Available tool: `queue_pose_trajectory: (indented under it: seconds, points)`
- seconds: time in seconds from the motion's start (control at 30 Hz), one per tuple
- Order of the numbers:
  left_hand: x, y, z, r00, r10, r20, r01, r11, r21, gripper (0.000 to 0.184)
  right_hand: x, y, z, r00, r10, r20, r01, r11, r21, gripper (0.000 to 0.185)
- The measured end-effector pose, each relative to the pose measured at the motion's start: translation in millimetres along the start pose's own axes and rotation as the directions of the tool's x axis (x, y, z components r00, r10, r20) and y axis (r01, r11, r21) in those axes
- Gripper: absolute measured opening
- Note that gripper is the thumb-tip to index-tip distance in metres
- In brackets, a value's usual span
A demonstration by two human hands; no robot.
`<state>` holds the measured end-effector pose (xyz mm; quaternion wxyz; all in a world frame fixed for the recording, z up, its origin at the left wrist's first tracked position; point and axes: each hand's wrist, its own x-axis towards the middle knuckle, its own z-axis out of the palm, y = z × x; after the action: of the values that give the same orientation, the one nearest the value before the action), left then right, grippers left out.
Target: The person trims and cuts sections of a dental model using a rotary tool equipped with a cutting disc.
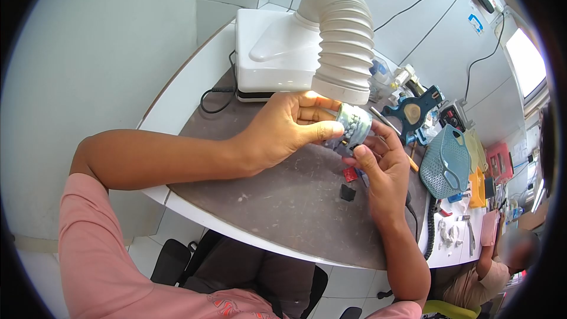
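Under the mouth of a white ribbed suction hose (345, 41), I hold a bluish-grey dental model (355, 125) with light, tooth-like bumps. My left hand (295, 123) grips its left side, thumb in front and fingers behind. My right hand (384, 162) is closed around its lower right side, the thumb pressed near a small dark spot. Some of the right fingers are hidden behind the model. Below the hands, a small red piece (350, 174) and a black square piece (347, 192) lie on the grey bench top (277, 201).
A white extractor box (274, 53) stands behind my hands. To the right are a blue articulator-like device (416, 112), a wooden-handled tool (411, 162) and a blue-grey basket (444, 162). Another person (481, 280) sits at the far right bench.
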<state>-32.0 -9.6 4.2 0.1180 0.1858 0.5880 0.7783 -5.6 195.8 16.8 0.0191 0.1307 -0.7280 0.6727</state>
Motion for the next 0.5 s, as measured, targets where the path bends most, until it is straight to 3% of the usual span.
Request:
queue_pose_trajectory:
  seconds: [0.17,0.5]
  points:
    - [0.4,0.4,-1.6,0.998,-0.059,-0.007,0.059,0.998,-0.002,0.043,0.9,-1.5,-2.8,0.999,0.038,0.022,-0.036,0.998,-0.057,0.055]
    - [-0.7,2.0,1.3,1.0,-0.026,-0.014,0.025,0.999,-0.02,0.042,1.3,1.3,-4.0,0.999,0.052,0.003,-0.052,0.997,-0.064,0.055]
